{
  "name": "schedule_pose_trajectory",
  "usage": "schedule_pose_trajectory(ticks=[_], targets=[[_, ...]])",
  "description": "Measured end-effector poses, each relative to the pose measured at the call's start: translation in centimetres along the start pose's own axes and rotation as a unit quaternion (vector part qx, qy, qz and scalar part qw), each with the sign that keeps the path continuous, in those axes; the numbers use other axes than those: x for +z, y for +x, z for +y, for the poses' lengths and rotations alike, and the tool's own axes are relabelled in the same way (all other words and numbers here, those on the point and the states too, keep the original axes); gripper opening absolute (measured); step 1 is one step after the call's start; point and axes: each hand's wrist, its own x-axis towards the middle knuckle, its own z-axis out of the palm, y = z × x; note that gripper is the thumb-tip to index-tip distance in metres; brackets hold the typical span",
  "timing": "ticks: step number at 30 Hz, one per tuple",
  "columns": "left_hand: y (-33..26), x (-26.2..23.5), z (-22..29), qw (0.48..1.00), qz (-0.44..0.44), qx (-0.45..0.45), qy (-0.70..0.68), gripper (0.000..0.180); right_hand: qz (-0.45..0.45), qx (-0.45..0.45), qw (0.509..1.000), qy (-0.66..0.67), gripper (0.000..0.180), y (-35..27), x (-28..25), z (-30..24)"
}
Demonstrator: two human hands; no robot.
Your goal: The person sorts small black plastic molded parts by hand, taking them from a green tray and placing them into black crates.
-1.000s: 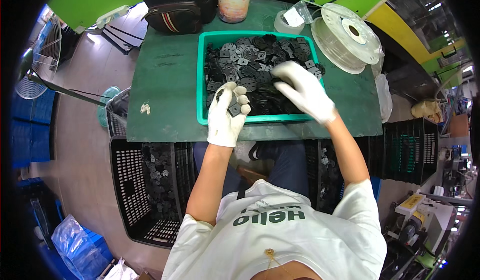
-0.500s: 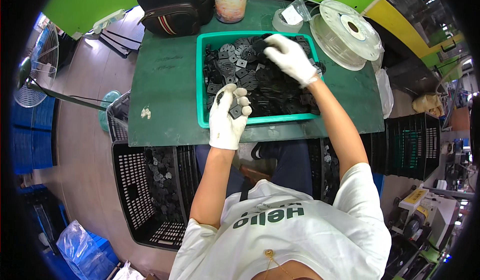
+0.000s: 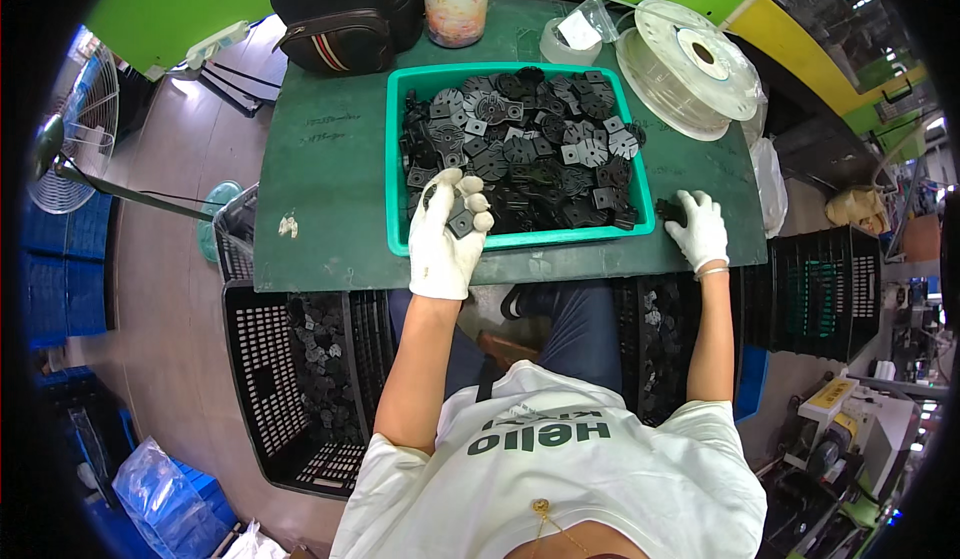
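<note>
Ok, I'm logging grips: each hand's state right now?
Left hand: closed, holding a black part.
Right hand: partly closed on a dark piece.

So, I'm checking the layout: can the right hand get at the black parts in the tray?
Probably yes: the right hand is beside the open green tray, and the left hand overlaps only its near-left corner, leaving most black parts exposed.

Black part [image 3: 461, 224] — partly hidden by left hand [image 3: 444, 247]; backpack [image 3: 338, 9], cup [image 3: 456, 4] — tops cropped.
</note>
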Motion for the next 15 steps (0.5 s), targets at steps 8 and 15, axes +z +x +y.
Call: schedule_pose_trajectory(ticks=[8, 15], targets=[[-0.1, 0.0, -0.1, 1.000, 0.006, 0.000, -0.007, 0.025, 0.081, -0.292, 0.919, 0.251, 0.032, 9.4, -6.2, -12.2], [-0.1, 0.4, -0.7, 0.999, 0.012, 0.036, -0.039, 0.027, -0.008, -0.440, 0.887, 0.138, 0.037, 12.8, -4.1, -16.7]])
